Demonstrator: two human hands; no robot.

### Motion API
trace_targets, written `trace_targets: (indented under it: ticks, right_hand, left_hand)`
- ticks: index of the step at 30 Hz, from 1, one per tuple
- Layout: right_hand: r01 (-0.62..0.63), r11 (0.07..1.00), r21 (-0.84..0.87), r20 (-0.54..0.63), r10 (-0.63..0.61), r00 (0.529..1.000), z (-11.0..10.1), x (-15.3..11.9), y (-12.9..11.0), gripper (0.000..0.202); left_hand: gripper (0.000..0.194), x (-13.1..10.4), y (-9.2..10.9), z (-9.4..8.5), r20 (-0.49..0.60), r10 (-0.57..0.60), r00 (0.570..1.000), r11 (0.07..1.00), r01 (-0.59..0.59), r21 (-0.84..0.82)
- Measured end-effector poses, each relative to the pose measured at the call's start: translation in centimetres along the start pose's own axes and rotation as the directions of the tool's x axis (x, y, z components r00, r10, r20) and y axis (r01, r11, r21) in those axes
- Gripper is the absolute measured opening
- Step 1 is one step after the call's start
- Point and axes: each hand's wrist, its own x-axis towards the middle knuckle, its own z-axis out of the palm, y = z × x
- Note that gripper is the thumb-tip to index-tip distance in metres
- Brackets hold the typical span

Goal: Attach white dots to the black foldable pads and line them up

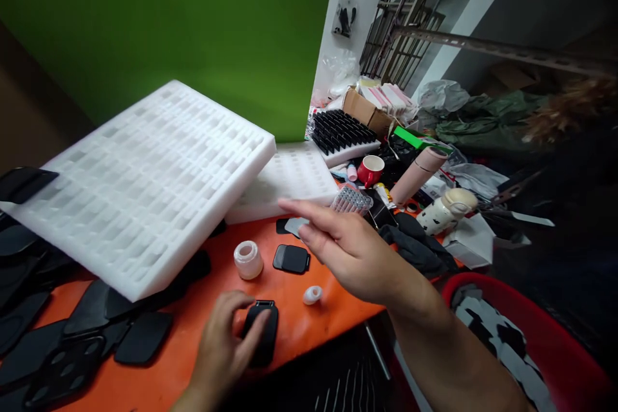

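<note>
The black plastic piece point(266, 341) lies flat near the front edge of the orange surface point(309, 328). I judge it light, stiff and rather slick, so I'd take it by its two long sides, clear of the small fitting at its far end. My left hand point(224, 335) curls at it, thumb across its face; I can't tell whether that grip is firm. My right hand point(357, 251) is spread, visibly holding nothing, beyond the small white roll point(313, 295). A larger tape roll point(248, 260) stands farther left.
</note>
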Motion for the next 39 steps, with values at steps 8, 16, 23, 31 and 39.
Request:
trace_targets:
  ticks: [8, 16, 23, 31, 39]
  right_hand:
    - [-0.469, 0.878, 0.093, -0.164, 0.478, 0.863, 6.8, -10.3, 10.4, 0.036]
    - [-0.389, 0.917, -0.089, -0.198, 0.366, 0.909, 11.4, -12.0, 12.1, 0.041]
    - [-0.364, 0.923, -0.122, -0.251, 0.326, 0.911, 11.3, -10.9, 12.8, 0.016]
    - [-0.239, 0.961, -0.142, -0.477, 0.145, 0.867, 10.2, -13.2, 11.2, 0.033]
    - [-0.066, 0.997, 0.051, -0.231, 0.076, 0.97, 10.8, -14.7, 7.2, 0.071]
  left_hand:
    - [0.079, 5.3, -3.6, -0.2, -0.017, -0.193, 0.981, 0.981, 0.193, 0.001]
    - [0.044, 5.7, -2.1, -0.5, 0.161, -0.049, 0.986, 0.999, 0.05, -0.002]
    - [0.038, 6.3, 2.3, -2.0, 0.367, 0.097, 0.925, 0.983, -0.147, 0.109]
    - [0.041, 6.0, 4.8, -2.3, 0.419, 0.109, 0.901, 0.973, -0.184, 0.141]
    - [0.055, 0.1, 8.3, 2.4, 0.418, 0.098, 0.903, 0.963, 0.02, -0.27]
